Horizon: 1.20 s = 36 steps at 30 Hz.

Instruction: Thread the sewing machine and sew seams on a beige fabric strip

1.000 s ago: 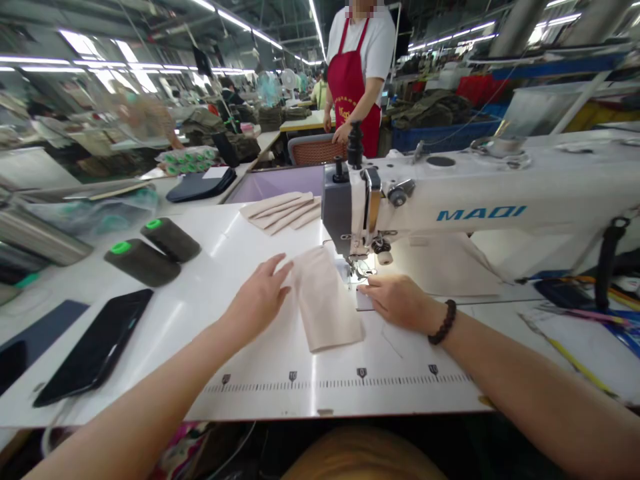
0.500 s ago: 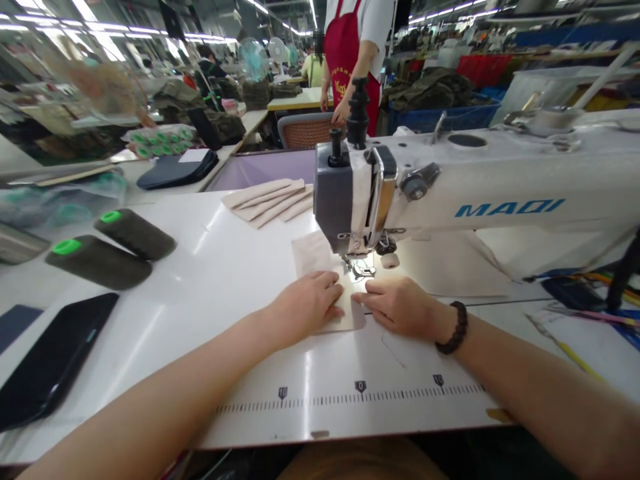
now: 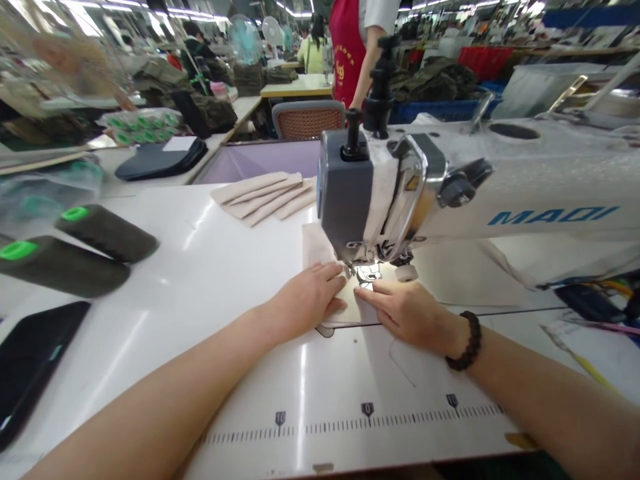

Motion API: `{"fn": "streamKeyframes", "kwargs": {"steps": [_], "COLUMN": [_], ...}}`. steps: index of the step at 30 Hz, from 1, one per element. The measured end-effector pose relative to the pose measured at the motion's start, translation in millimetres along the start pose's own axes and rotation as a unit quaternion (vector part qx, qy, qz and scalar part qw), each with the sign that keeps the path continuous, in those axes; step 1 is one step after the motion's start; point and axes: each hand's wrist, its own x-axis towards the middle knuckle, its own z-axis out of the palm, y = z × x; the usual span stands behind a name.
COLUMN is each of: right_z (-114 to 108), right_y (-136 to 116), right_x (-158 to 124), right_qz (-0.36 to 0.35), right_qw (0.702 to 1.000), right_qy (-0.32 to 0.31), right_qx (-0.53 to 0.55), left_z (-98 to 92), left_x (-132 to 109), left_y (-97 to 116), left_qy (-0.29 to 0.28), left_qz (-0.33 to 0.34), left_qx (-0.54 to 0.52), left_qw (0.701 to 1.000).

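Observation:
A piece of beige fabric (image 3: 354,308) lies under the presser foot (image 3: 369,273) of a white and grey sewing machine (image 3: 345,193). My left hand (image 3: 315,297) rests on the fabric left of the foot, its fingers apart and lightly bent. Just in front of the foot, my right hand (image 3: 407,310) touches the fabric's right edge with outstretched fingertips; its thumb is hidden. On that wrist sits a dark beaded bracelet (image 3: 466,341). The fabric's far end shows to the left of the machine head.
Folded beige pieces (image 3: 267,195) lie behind the machine head. Two dark thread cones (image 3: 107,233) and a black phone (image 3: 37,367) are at left. A loose thread (image 3: 403,363) lies near the ruler marks (image 3: 367,423). A person in a red apron (image 3: 347,50) stands beyond a chair (image 3: 310,121).
The fabric has moved away from me under the foot, and its near edge is closer to the needle. Both hands keep their places on it. The camera view has shifted.

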Motion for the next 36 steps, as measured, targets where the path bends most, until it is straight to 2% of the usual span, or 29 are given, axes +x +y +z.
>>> {"fn": "streamKeyframes", "kwargs": {"steps": [15,33,36], "right_z": [2.3,-0.5,-1.1], "right_y": [-2.2,-3.7,-0.9], "right_x": [2.2,3.4,2.4], "right_qz": [0.038,0.058,0.042], "right_qw": [0.999,0.998,0.999], "right_qy": [-0.008,-0.007,-0.007], "right_qx": [0.006,0.001,0.017], "left_z": [-1.5,-3.0,-2.9], "left_x": [4.5,7.5,5.1], "left_y": [-7.7,-10.4,-8.4], "left_qy": [0.014,0.006,0.011], "left_qz": [0.015,0.008,0.027], "left_qx": [-0.033,-0.027,-0.023], "left_qw": [0.999,1.0,0.999]}}
